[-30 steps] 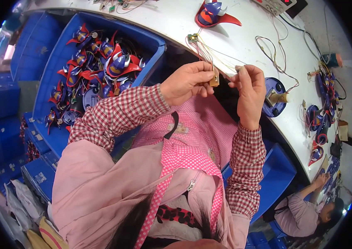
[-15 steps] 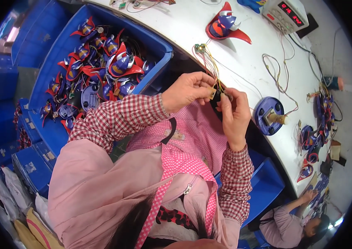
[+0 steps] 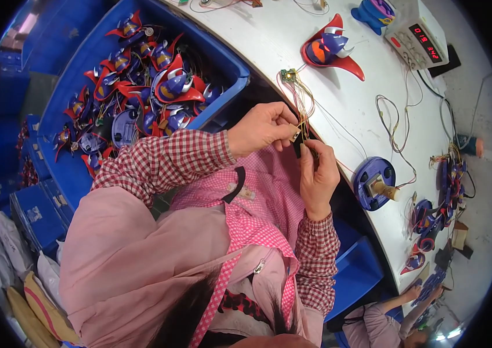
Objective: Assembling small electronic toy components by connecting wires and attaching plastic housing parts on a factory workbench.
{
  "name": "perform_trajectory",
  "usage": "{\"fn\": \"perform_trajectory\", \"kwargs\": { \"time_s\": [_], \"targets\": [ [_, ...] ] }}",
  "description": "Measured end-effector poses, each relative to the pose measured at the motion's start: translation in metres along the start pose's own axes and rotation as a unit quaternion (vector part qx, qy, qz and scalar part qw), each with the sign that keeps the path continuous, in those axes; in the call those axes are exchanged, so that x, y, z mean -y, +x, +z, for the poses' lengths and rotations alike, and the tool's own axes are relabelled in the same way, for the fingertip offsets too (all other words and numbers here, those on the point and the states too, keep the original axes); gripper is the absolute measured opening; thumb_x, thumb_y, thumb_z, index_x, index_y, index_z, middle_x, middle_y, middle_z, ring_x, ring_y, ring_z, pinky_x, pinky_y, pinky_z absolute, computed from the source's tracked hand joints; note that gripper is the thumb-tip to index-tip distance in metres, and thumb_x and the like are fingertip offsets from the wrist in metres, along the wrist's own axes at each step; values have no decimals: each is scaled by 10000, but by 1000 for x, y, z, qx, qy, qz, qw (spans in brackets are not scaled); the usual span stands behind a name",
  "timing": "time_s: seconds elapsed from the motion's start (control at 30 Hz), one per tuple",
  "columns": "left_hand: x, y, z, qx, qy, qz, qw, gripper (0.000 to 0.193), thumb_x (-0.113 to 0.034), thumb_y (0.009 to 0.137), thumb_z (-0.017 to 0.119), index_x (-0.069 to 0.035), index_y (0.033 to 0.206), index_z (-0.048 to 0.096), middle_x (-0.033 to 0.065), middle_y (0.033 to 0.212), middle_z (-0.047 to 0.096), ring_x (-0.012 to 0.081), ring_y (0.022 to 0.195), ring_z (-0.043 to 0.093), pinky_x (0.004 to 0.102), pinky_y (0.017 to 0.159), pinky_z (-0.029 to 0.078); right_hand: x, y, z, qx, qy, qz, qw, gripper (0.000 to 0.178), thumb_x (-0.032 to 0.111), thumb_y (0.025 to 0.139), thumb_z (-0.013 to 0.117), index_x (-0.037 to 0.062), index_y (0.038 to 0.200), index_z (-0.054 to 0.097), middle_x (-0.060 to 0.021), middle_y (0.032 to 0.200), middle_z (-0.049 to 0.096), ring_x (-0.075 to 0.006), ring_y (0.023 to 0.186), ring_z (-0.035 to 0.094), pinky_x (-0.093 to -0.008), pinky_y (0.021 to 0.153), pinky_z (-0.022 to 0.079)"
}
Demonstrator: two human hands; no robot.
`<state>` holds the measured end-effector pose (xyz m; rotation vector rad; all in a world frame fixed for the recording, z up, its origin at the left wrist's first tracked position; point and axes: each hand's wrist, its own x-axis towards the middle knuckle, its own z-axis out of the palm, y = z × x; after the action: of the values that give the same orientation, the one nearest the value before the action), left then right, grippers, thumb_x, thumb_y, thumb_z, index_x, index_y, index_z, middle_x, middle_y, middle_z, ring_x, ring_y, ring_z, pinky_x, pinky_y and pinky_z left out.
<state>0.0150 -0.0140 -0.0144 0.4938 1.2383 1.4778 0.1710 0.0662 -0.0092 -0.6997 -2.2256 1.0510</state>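
My left hand (image 3: 260,129) pinches a small tan part (image 3: 296,134) tied to a bundle of thin yellow and red wires (image 3: 303,104). The wires run up to a small green circuit board (image 3: 287,74) lying on the white table (image 3: 269,40). My right hand (image 3: 317,174) meets the left hand just below it and grips a small dark piece (image 3: 305,148) on the same wire bundle. Both hands work at the table's near edge, above my pink apron.
A blue bin (image 3: 226,61) at my left holds several red and blue toy shells (image 3: 168,81). On the table lie one red and blue shell (image 3: 330,49), a blue round base (image 3: 373,182), loose wires (image 3: 394,124) and a power supply with a red display (image 3: 417,37). Another person (image 3: 373,325) sits at lower right.
My hands have come together over the wire bundle, the right one closing in on the left. The view has shifted, so the table and bin sit lower in the picture.
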Motion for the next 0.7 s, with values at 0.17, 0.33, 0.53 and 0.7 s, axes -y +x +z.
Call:
{"fn": "perform_trajectory", "kwargs": {
  "time_s": [0.17, 0.33, 0.53, 0.7],
  "targets": [
    [3, -1, 0, 6, 6, -6, 1000, 142, -61, 840, 595, 22, 938, 532, 59, 744, 590, 104, 618, 581, 208, 518, 472, 2, 3, 5, -28, -48, -105, 993, 139, -37, 808, 620, -1, 934, 574, -91, 822, 586, -163, 665, 575, -250, 583, 465],
    [4, -3, 2, 13, 21, 0, 1000, 136, -65, 843, 589, 19, 930, 525, 55, 743, 584, 97, 619, 577, 207, 518, 476, 4, 5, 7, -6, -66, -147, 987, 220, -59, 758, 637, 11, 954, 568, -116, 842, 595, -261, 717, 595, -320, 606, 493],
    [6, -6, 2, 14, 42, -1, 999, 129, -67, 847, 582, 14, 928, 522, 50, 741, 576, 88, 619, 574, 205, 518, 480, 2, 2, 10, -1, -81, -138, 987, 230, -64, 743, 646, 19, 942, 565, -110, 848, 589, -257, 714, 598, -317, 587, 493],
    [6, -6, 4, 13, 47, 0, 999, 123, -66, 850, 578, 11, 926, 520, 48, 741, 575, 89, 619, 575, 205, 519, 484, 2, 1, 11, -10, -86, -147, 985, 232, -62, 742, 650, 17, 942, 563, -111, 850, 586, -259, 710, 600, -315, 581, 493]
  ]
}}
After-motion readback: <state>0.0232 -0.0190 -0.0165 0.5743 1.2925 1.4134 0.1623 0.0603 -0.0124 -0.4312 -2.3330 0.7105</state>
